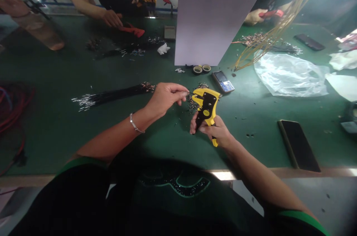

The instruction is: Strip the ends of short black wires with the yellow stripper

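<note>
My right hand [213, 130] is closed around the handles of a yellow and black wire stripper [206, 104], its jaws pointing left. Pinched between thumb and fingers of my left hand [169, 96] is a thin black wire [190, 92], whose end reaches the stripper's jaws. Whether the jaws bite on it is too small to tell. Beneath the tool lies a pile of small dark and shiny scraps [193, 106]. To the left of my left hand, a bundle of black wires [117, 93] stretches over the green table, with silvery ends at left and coppery ends at right.
A grey panel [209, 16] rises behind the tape rolls [202, 69]. Right of the pile are a keypad phone [223, 82], a plastic bag [290, 74] and a dark smartphone [299, 146]. Red cables [12, 107] lie left. Across the table, other people's hands hold red-handled tools [133, 30].
</note>
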Available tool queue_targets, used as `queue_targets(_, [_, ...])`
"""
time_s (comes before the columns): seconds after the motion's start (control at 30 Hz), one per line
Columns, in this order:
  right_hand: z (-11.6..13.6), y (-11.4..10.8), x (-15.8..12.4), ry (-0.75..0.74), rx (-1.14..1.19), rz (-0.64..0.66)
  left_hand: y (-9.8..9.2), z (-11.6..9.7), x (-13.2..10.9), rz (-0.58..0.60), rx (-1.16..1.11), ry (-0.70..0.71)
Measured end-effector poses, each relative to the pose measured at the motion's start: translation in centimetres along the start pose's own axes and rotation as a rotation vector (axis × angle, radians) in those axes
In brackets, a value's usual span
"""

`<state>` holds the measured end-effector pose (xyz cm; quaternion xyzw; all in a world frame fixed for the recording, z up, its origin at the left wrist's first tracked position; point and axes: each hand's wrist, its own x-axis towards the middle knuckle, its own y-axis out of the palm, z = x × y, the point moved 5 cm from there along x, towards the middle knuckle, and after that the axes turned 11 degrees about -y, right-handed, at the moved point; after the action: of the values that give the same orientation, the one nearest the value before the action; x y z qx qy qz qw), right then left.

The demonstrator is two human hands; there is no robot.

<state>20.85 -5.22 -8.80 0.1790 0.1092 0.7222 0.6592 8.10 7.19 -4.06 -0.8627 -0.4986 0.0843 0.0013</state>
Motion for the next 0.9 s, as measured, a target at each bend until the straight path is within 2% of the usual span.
queue_targets(0.2, [0.0,-0.1,0.0,-0.022,0.013,0.012,0.5,0.4,-0.1,0.070,-0.144,-0.044])
queue_targets(0.57, [-0.1,0.0,0.0,-0.029,0.018,0.027,0.6,0.9,0.0,0.051,-0.194,-0.071])
queue_targets(0.9, [0.3,0.2,-0.1,0.007,-0.015,-0.008,1.0,1.5,0.0,0.126,-0.311,-0.200])
